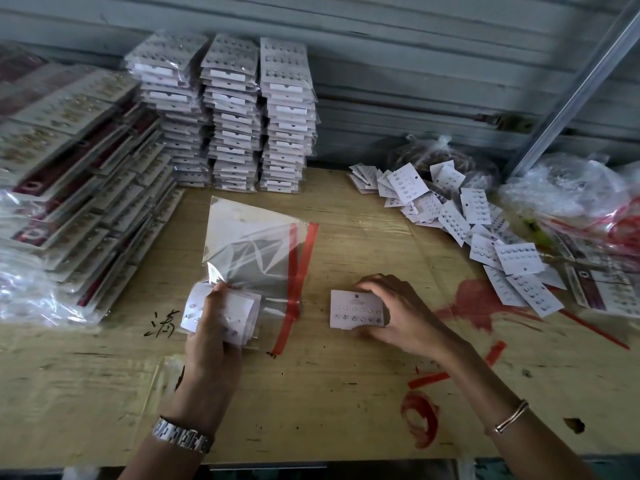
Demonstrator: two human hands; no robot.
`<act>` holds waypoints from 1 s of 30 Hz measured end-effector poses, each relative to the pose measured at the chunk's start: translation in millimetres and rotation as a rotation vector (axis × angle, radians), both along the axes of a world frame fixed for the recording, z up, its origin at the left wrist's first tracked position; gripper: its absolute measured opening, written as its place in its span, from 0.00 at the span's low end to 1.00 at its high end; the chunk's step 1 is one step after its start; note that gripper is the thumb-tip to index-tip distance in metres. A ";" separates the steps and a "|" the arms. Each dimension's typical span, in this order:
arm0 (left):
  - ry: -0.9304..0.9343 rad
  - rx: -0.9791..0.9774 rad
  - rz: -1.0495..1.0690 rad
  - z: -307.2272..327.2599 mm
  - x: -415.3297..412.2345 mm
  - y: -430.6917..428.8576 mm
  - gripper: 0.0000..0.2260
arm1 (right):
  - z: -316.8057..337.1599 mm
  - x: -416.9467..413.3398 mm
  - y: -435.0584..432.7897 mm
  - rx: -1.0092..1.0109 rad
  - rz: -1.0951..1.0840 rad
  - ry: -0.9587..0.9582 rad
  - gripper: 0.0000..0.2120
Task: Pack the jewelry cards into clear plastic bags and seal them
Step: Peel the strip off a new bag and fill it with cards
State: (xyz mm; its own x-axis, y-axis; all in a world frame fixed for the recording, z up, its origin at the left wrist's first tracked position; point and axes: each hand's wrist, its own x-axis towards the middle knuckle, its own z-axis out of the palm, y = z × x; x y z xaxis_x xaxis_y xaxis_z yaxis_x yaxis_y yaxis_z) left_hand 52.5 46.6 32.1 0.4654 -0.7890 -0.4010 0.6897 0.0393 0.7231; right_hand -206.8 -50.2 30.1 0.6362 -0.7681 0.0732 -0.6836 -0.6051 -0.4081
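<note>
One jewelry card (353,308) was laid flat on surface (311,393), long axis left-right, stud rows faced up. Card was pinched at right end by curled fingers of right hand (401,306). Small bundle of cards (242,304) was gripped by left hand (211,327), fingers wrapped round. Bundle was held at near-left corner of clear plastic bag (256,237); whether inside could not be told. Bag was laid long axis away from person, red strip (304,258) along right edge. Loose cards (460,216) were heaped far right; bagged stacks (235,116) were piled at rear.
</note>
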 end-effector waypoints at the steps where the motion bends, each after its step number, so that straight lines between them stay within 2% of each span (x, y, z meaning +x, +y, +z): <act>1: 0.008 -0.002 0.004 -0.5 0.3 0.2 0.21 | 1.0 -1.8 -1.9 0.010 -0.013 -0.015 0.33; 4: 0.010 -0.013 0.016 -0.9 0.4 0.2 0.21 | 3.5 -13.6 -18.6 -0.047 -0.122 -0.094 0.29; 8: -0.004 0.007 0.043 -0.2 -1.7 0.6 0.21 | -0.9 -47.0 -56.9 -0.275 -0.488 -0.159 0.17; 11: -0.037 0.004 0.042 1.7 -3.2 1.2 0.19 | -5.0 -71.9 -88.4 -0.354 -0.720 -0.144 0.15; 14: -0.020 -0.002 0.042 3.4 -4.8 1.8 0.19 | -4.4 -82.6 -114.7 -0.380 -0.827 -0.093 0.18; 17: -0.034 0.026 0.046 6.3 -8.1 1.6 0.22 | -6.6 -84.2 -131.9 -0.396 -0.848 -0.019 0.21; 20: -0.038 0.016 0.031 6.8 -7.8 2.1 0.23 | -9.5 -82.3 -141.9 -0.427 -0.839 0.032 0.16; 24: -0.030 0.020 0.021 4.7 -5.8 2.5 0.21 | -5.5 -79.6 -140.7 -0.542 -0.856 -0.055 0.07; 30: -0.062 0.033 0.003 5.0 -6.4 5.5 0.20 | 5.8 -89.0 -132.6 -0.690 -0.776 -0.101 0.03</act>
State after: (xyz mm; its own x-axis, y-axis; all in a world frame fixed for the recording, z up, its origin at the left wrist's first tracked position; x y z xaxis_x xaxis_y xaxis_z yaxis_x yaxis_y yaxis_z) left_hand 46.1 52.1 37.1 0.4924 -0.7745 -0.3971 0.6434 0.0166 0.7654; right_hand -295.8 -182.8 35.9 -0.0481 -0.7342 0.6772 -0.9664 -0.1373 -0.2174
